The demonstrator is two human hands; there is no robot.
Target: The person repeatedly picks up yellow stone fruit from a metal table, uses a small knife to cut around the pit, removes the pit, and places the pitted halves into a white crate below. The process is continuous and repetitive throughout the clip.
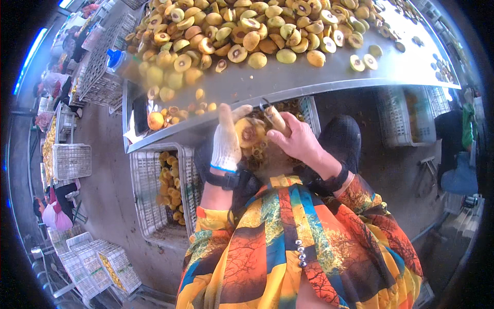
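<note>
My left hand point(227, 141), in a white knitted glove with a blue cuff edge, holds a halved yellow stone fruit point(249, 133) with its cut face and brown centre showing. My bare right hand point(303, 141) is closed around the wooden handle of a pitting knife point(276, 118). The tool's dark curved metal tip points up and to the left, just beyond the fruit and apart from its cut face. Both hands are over my lap, just below the near edge of the metal table point(303, 77). A large heap of halved stone fruit point(236, 38) covers the table's far part.
Between my knees, below the hands, stands a crate point(311, 112) with scraps in it. To its left is a white plastic crate point(141, 206) holding fruit halves. A blue-capped bottle point(116, 59) stands at the table's left end. Another crate point(388, 123) sits under the table's right side.
</note>
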